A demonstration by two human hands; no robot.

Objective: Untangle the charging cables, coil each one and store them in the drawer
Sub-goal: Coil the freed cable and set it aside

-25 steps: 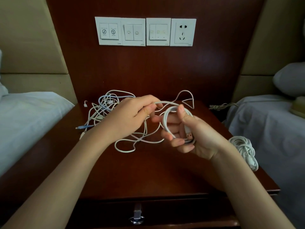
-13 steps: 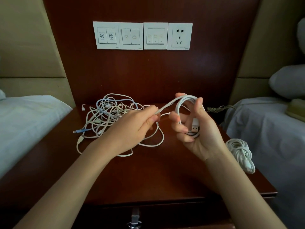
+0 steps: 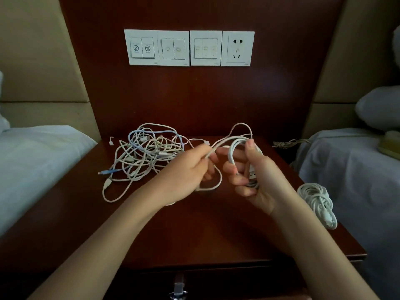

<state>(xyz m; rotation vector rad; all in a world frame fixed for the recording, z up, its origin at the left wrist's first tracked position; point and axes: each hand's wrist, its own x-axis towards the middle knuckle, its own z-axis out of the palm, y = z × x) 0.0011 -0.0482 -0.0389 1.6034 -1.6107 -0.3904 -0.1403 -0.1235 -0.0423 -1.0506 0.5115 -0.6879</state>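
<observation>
**White cable half coiled between two hands**

The right hand (image 3: 259,180) curls its fingers round several loops of a white cable (image 3: 234,148), with the thumb pressed on top of them and the USB plug (image 3: 252,175) lying against the palm. Just to the left, the left hand (image 3: 184,174) pinches the cable's free run between thumb and forefinger. Slack droops below it to the nightstand (image 3: 194,234).

Behind the left hand lies a tangle (image 3: 147,152) of white, cream and pale blue cables. A finished white coil (image 3: 318,200) rests at the nightstand's right edge. The drawer handle (image 3: 178,286) shows below. The wall switches (image 3: 173,48) carry small icons, but their print is too small to read.
</observation>
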